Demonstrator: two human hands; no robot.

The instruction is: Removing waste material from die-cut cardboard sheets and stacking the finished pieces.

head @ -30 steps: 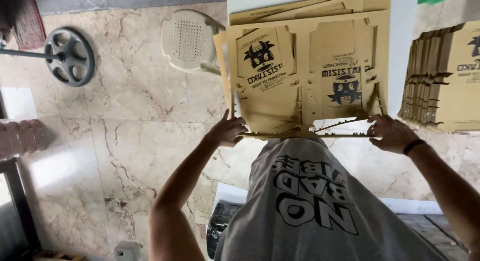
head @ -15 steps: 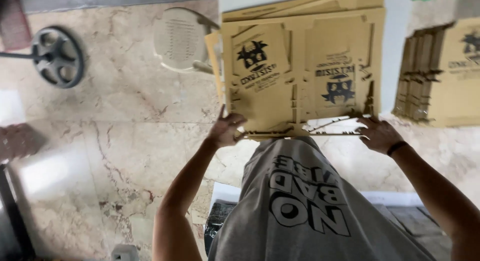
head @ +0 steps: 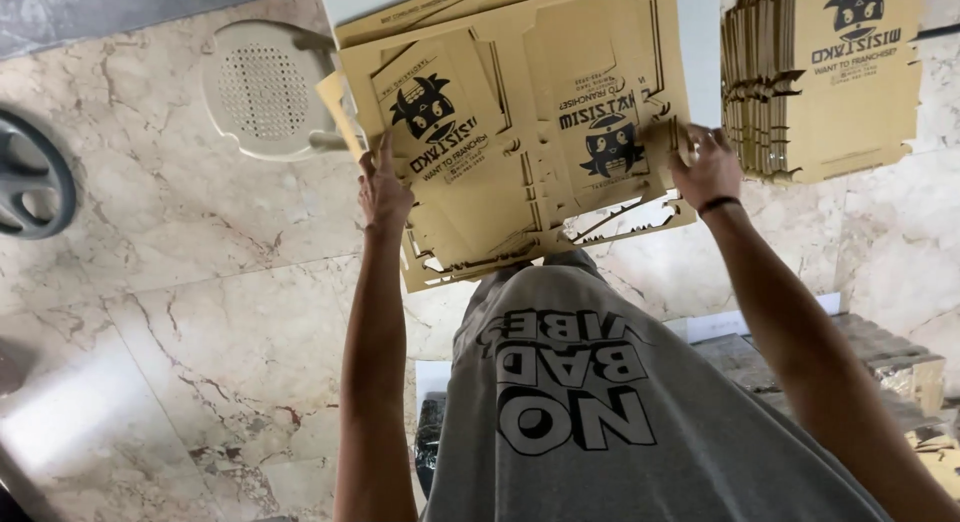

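Observation:
A pile of flat brown cardboard box blanks [head: 520,132] with black printed logos lies in front of me on a white surface [head: 700,42]. My left hand [head: 383,187] rests on the left side of the top blank, fingers spread and pressed flat on it. Over at the blank's right edge, my right hand [head: 705,162], with a dark band on the wrist, curls its fingers around the cardboard. My grey printed shirt [head: 580,402] fills the lower middle.
A second stack of the same brown blanks [head: 830,77] stands on edge at the right. A cream plastic stool [head: 265,87] is at the upper left, a dark wheel-shaped object [head: 30,182] at the far left. Marble floor [head: 180,312] spreads below; wrapped bundles [head: 890,362] sit lower right.
Both hands have moved up from the near edge of the pile onto the top blank. My view has shifted, so the pile and the side stack look closer.

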